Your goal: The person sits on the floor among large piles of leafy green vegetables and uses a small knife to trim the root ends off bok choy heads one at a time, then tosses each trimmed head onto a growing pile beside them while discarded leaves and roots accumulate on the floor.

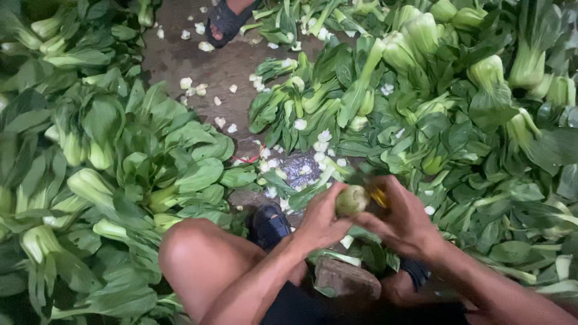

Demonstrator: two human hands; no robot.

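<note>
Low down, between bent knees: left hand point(320, 218) clamped around a pale green bok choy point(351, 200), stem end up; right hand point(402, 222) curled shut beside its base on a small yellow-handled tool point(379, 196), blade hidden. Heaps of glossy leafy greens point(114, 156) either side, white stem trimmings point(192, 87) on bare dirt, another person's sandalled foot point(226, 21) beyond.

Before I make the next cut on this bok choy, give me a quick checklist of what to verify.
1. Left hand grips the bok choy at its base: ok.
2. Right hand holds a yellow-handled tool: ok, blade hidden.
3. Fingers out of the blade's path: cannot tell.
4. Ground between the piles, littered with cut bits: not ok.
5. Another person's sandalled foot stays far off: ok.
</note>
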